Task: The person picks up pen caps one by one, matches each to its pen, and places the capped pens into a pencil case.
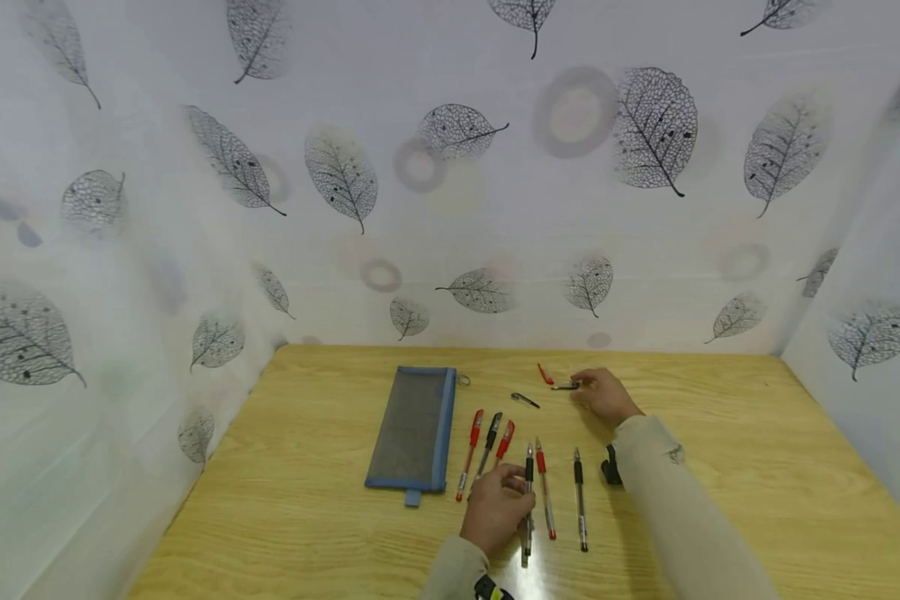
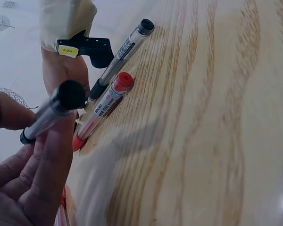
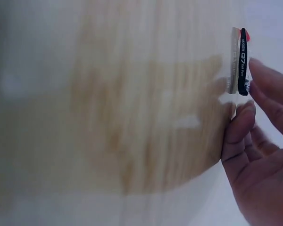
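Observation:
My left hand (image 1: 497, 506) pinches an uncapped black gel pen (image 2: 47, 115) between thumb and fingers. In the left wrist view its dark end points toward the camera, above the table. Farther back, my right hand (image 1: 606, 396) has its fingertips at the clip end of a black pen cap (image 3: 244, 61) printed with white letters. How firmly it is held is hard to see. A red cap (image 1: 545, 374) and another black cap (image 1: 525, 400) lie close by. Right of the left hand lie an uncapped red pen (image 1: 545, 492) and an uncapped black pen (image 1: 580, 500).
A grey mesh pouch (image 1: 411, 429) with blue edging lies flat on the left. Between it and the left hand are a capped red pen (image 1: 472, 450), a capped black pen (image 1: 491, 437) and another capped red pen (image 1: 506, 437). Leaf-patterned sheeting (image 1: 450, 208) encloses the wooden table (image 1: 285, 483).

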A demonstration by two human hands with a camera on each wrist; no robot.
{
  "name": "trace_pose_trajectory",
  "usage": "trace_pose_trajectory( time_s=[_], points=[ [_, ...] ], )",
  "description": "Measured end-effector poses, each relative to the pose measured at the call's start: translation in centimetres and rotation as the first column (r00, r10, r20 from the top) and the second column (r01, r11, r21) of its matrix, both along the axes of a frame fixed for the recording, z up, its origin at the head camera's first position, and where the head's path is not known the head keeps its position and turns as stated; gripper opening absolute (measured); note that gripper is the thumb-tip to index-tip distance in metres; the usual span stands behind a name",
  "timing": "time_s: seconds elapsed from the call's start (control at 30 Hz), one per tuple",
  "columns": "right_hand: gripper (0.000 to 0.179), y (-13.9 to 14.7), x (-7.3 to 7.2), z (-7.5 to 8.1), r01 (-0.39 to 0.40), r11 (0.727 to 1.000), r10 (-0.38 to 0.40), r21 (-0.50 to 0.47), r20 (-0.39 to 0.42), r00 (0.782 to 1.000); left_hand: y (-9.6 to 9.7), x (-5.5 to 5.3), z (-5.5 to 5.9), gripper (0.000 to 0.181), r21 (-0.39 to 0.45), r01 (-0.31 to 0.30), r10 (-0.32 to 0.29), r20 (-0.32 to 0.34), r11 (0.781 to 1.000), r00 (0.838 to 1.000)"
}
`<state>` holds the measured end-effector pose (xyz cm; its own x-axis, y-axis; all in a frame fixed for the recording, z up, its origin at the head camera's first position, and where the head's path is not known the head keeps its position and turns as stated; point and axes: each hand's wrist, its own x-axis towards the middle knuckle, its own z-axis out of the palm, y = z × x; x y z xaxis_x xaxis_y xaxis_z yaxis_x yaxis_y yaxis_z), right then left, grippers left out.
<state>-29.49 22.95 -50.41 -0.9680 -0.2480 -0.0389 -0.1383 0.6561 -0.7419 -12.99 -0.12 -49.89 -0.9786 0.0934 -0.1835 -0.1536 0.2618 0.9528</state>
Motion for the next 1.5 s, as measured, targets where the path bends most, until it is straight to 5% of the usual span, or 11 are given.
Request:
trace_pose_trajectory(
  time_s=[0.23, 0.53, 1.0, 1.27, 1.5],
  points=[
    [0.021, -0.4, 0.1, 0.3, 0.061, 0.995, -0.064, 0.08, 0.035, 0.997, -0.1, 0.2, 0.3, 0.028, 0.029, 0.017, -0.018, 0.037, 0.999, 0.999],
    [0.015, -0.5, -0.1, 0.2, 0.079, 0.995, -0.083, 0.067, 0.053, 0.995, -0.4, 0.2, 0.7, 0.031, 0.051, 0.034, -0.037, 0.065, 0.998, 0.997],
    [0.023, 0.5, 0.7, 0.2, 0.131, 0.981, -0.118, -0.142, 0.095, 0.988, -0.9, 0.1, 0.6, 0.035, 0.077, 0.026, -0.029, 0.046, 0.997, 0.998],
    [0.026, 1.0, 1.6, 0.6, 0.158, 0.948, -0.121, -0.277, 0.145, 0.982, -1.1, -0.4, 0.3, 0.036, 0.123, 0.025, -0.036, 0.084, 0.992, 0.996],
    [0.033, 1.1, 3.1, 1.4, 0.134, 0.925, -0.103, -0.355, 0.105, 0.989, -1.2, -0.3, 0.4, 0.036, 0.135, 0.025, -0.036, 0.078, 0.991, 0.996]
  ],
)
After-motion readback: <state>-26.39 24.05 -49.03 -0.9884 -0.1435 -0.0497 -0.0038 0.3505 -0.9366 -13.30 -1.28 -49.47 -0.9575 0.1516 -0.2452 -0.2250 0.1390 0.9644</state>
